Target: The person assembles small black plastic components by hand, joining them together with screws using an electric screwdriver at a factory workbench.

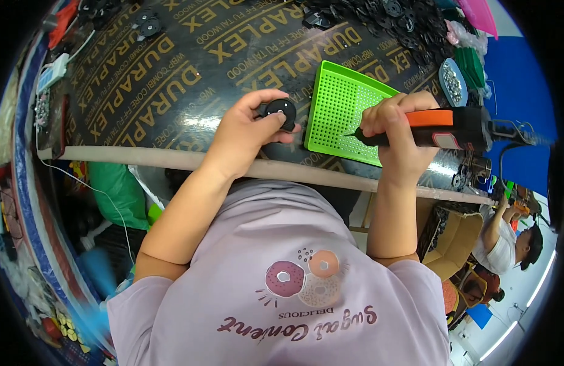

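Observation:
My left hand (244,127) pinches a small round black plastic part (287,106) between thumb and fingers, a little above the tabletop. In my right hand (399,131) is an electric screwdriver (468,127), black with an orange strip, lying sideways with its tip pointing left. That tip is over a bright green perforated tray (313,113), apart from the black part. My fingers wrap the front of the screwdriver's body, and a cable and coiled hanger run off its rear end at the right.
Black plastic parts (398,24) lie heaped at the far right of the dark printed table (190,110). Beside them stands a light-blue bowl (444,74) of small metal pieces. A cardboard box (456,244) sits below the table's right edge. Another person (502,241) is farther right.

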`<state>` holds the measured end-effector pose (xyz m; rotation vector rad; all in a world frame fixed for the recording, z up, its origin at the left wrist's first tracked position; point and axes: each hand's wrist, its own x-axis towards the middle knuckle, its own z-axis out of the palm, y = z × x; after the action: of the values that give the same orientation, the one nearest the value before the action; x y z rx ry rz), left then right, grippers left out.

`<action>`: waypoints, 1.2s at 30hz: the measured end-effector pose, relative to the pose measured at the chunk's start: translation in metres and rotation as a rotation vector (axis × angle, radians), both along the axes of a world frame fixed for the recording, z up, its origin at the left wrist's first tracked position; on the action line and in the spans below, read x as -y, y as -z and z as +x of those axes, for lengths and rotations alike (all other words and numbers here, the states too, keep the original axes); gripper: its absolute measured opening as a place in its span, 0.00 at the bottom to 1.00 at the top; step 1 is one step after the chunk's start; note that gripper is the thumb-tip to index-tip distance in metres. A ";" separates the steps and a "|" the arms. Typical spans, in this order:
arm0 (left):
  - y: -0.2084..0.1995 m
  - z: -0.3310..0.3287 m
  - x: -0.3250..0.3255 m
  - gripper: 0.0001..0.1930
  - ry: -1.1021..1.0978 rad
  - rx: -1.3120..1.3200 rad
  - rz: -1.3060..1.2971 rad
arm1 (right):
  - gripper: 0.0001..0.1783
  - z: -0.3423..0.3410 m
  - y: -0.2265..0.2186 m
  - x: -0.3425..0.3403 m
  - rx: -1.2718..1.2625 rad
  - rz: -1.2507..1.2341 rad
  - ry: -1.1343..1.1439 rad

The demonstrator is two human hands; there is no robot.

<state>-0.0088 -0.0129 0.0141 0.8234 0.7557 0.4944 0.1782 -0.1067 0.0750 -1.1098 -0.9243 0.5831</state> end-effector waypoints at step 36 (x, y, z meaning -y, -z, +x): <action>0.006 0.005 0.000 0.14 0.048 -0.044 -0.106 | 0.07 -0.018 -0.001 -0.026 -0.208 0.342 -0.297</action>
<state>-0.0036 -0.0129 0.0083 0.7540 0.7941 0.3911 0.1605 -0.0808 0.0762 -0.5975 -0.9701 0.7359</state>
